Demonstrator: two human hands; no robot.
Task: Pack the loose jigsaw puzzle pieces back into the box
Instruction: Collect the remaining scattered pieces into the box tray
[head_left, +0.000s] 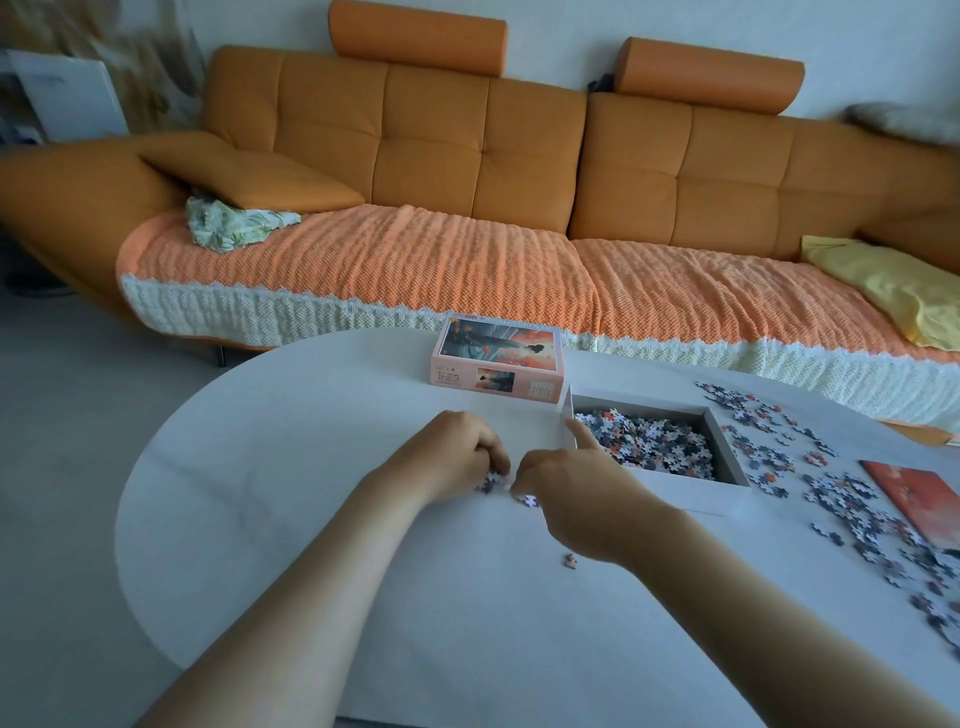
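looking first at the small cluster (491, 480) of loose pieces, lying on the white table (311, 467) right between the two hands. curling over it with the fingers of the left hand (457, 452), pinching the pieces against the table top, probably not yet lifting them. touching a stray piece (530, 500) just beside the cluster with the bent fingertips of the right hand (566, 486), while stretching the index finger (577, 434) straight toward the box; cannot tell whether really gripping that piece or only pressing on it.

finding the box (691, 493) open and already holding many pieces, sitting to the right of the cluster and a little farther away, almost touching the right index finger at the low left wall. so needing, by judgement, to carry the cluster to the right and slightly forward, over that wall. reaching the box more easily with the right hand, reaching the cluster more easily with the left.

leaving for later a single piece (570, 560) lying near the right wrist, and the big scatter (831, 493) of pieces on the far side of the box, beside an orange sheet (914, 499). noticing also the printed lid (498, 364) just behind the far left corner of the box.
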